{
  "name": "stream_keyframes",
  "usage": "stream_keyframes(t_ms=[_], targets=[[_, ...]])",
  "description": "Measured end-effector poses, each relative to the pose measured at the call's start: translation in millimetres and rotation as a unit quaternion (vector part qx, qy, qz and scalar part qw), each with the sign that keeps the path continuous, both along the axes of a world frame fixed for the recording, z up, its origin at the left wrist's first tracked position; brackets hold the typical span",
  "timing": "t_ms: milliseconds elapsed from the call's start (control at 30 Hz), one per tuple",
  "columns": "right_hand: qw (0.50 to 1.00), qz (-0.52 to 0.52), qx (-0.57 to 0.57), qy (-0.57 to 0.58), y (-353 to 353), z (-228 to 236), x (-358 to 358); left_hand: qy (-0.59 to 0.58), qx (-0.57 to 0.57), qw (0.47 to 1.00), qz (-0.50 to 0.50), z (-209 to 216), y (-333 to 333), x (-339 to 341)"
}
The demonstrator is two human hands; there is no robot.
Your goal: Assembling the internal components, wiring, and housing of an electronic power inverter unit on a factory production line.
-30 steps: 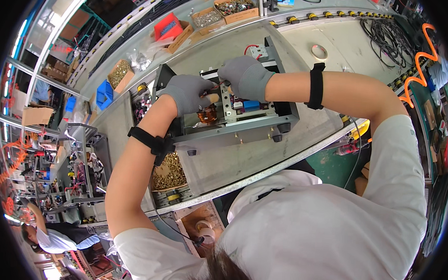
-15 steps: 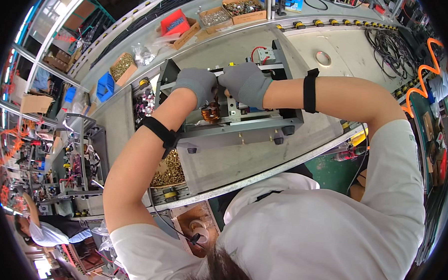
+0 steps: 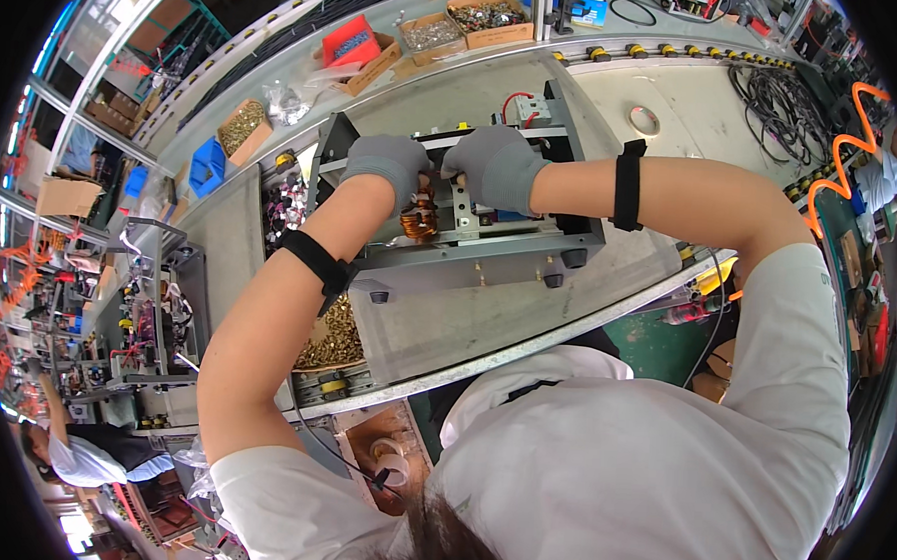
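Observation:
A grey metal equipment housing (image 3: 439, 272) lies open on the bench in front of me, with black end panels. Both of my hands wear grey gloves and reach down inside it. My left hand (image 3: 389, 160) is closed beside a copper-wound coil (image 3: 418, 219), fingers curled inward. My right hand (image 3: 495, 168) is closed too, a small gap away, above a metal bracket with holes (image 3: 463, 209). What the fingertips grip is hidden behind the gloves. A white electrical part with a red wire (image 3: 531, 108) sits at the housing's far right.
Brass fittings fill a tray (image 3: 332, 340) beneath my left forearm. Along the back stand a red bin (image 3: 348, 41), cardboard boxes of small hardware (image 3: 491, 16) and a blue bin (image 3: 207, 166). A tape roll (image 3: 645, 120) and black cables (image 3: 784, 110) lie right. Another person (image 3: 96, 455) is far left.
My hands have drawn slightly apart, opening a narrow gap between them. Both stay inside the housing.

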State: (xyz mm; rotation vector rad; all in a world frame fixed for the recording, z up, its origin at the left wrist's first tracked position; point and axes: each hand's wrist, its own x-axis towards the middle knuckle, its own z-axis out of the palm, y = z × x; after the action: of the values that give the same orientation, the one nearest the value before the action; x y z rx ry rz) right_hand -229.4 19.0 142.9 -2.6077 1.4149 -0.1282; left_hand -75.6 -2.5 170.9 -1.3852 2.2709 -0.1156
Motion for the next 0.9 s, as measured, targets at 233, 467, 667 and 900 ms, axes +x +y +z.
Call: stream_keyframes(t_ms=[233, 467, 667, 900], targets=[[0.984, -0.026, -0.003, -0.176, -4, 33, -35, 0.126, 0.088, 0.987, 0.045, 14, 11, 3], [0.955, -0.03, -0.01, -0.296, 5, 52, -93, 0.04, -0.017, 0.997, 0.067, -4, -4, -28], [0.912, -0.101, -0.131, -0.375, 44, 8, -121, -0.025, 0.055, 0.998, 0.03, 16, -3, -34], [0.918, -0.153, -0.114, -0.348, 99, -9, -100, 0.144, 0.034, 0.981, -0.122, 45, 5, -38]])
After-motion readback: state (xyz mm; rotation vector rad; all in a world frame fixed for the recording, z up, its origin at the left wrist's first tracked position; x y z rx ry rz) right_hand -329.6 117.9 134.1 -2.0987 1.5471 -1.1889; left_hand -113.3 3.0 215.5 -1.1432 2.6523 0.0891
